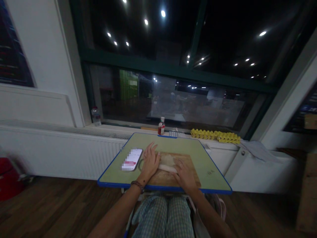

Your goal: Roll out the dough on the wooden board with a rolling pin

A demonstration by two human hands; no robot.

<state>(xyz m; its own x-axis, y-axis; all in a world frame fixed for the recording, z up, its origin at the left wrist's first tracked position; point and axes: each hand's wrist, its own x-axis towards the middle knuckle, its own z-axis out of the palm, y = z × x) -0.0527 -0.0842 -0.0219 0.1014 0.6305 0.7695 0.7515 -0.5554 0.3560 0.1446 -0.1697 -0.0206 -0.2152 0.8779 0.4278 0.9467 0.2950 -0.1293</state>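
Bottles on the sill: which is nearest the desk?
The red bottle with the white cap, just behind the desk. The clear bottle stands far left, by the wall.

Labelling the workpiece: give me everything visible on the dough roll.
The dough is a pale, soft-looking roll lying crosswise on the wooden board, which sits on the green table. The left hand covers one end and the right hand the other, both palm down, so only the middle shows.

Wooden board (170, 178) matt; dough roll (167, 168) smooth, pale; table (210, 165) matt green.
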